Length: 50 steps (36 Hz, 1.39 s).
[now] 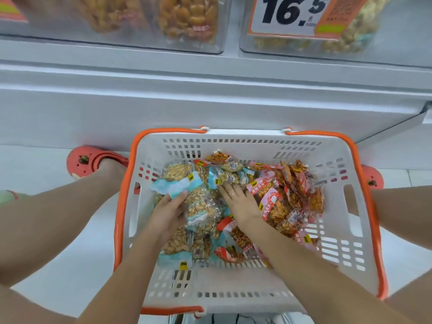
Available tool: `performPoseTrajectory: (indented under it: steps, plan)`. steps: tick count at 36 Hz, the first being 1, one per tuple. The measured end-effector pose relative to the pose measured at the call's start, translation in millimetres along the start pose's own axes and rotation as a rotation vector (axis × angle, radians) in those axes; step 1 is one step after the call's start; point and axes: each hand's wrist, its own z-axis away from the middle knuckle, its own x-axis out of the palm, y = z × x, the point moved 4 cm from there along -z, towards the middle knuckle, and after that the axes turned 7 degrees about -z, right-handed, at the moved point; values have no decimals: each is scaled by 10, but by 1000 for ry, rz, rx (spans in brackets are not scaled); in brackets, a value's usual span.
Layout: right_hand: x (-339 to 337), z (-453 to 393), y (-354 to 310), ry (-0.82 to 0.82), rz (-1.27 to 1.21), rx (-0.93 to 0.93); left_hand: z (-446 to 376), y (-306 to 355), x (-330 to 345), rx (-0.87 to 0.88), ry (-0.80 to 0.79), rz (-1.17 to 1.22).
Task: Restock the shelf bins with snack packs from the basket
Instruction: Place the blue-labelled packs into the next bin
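A white basket [233, 293] with orange rim and handles sits on the floor between my legs, holding several small snack packs. Blue-edged packs [201, 206] lie on its left side and pink and red packs [275, 206] on its right. My left hand [169, 212] reaches into the pile and its fingers curl round a blue-edged pack [177, 185]. My right hand [240, 202] lies flat, fingers spread, on the packs in the middle. Clear shelf bins [187, 24] with bagged snacks stand above.
A white shelf ledge [210, 73] runs across just beyond the basket. A second clear bin at the upper right carries a price tag [287, 15] reading 16.5. My feet in coral clogs [93, 162] flank the basket on the pale floor.
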Motion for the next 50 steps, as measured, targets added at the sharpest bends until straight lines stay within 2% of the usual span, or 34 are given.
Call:
performPoseTrajectory:
  steps: [3, 6, 8, 11, 15, 18, 20, 24, 27, 29, 33, 38, 41, 43, 46, 50]
  plan:
    - [-22, -5, -20, 87, 23, -19, 34, 9, -2, -59, -1, 107]
    - [-22, -47, 19, 121, 91, -24, 48, 4, 14, -98, -25, 109]
    - [6, -67, 39, 197, 39, -30, 40, 3, 18, -102, -33, 109]
    - [-69, -6, 4, 297, -127, 30, 35, 24, 44, -105, -20, 77]
    - [-147, 79, 59, 285, -445, 97, 41, 65, 106, -102, -16, 7]
    - [-349, 158, 181, 404, -614, 116, 70, 134, 155, -94, -19, -38]
    - [-539, 198, 237, 435, -660, 92, 104, 209, 174, -74, -6, -96]
    - [-1017, 336, 315, 448, -577, -48, 181, 446, 216, 29, 77, -243]
    - [-1395, 515, 333, 326, -575, -167, 286, 724, 304, 152, 108, -335]
    - [-1647, 656, 346, 231, -583, -231, 356, 919, 416, 221, 80, -365]
    - [-2216, 944, 364, 228, -630, -351, 532, 1283, 704, 293, -33, -472]
    - [-2822, 1250, 395, 313, -745, -428, 972, 1619, 1175, 217, -340, -512]
    - [-2964, 1330, 438, 377, -876, -439, 1261, 1758, 1376, 137, -569, -514]
    - [-2961, 1318, 469, 413, -1001, -421, 1374, 1791, 1434, 154, -649, -544]
    - [-2944, 1275, 447, 460, -1166, -354, 1400, 1792, 1545, 315, -640, -545]
    - [-3026, 1302, 511, 546, -1205, -259, 1410, 1796, 1654, 459, -539, -465]
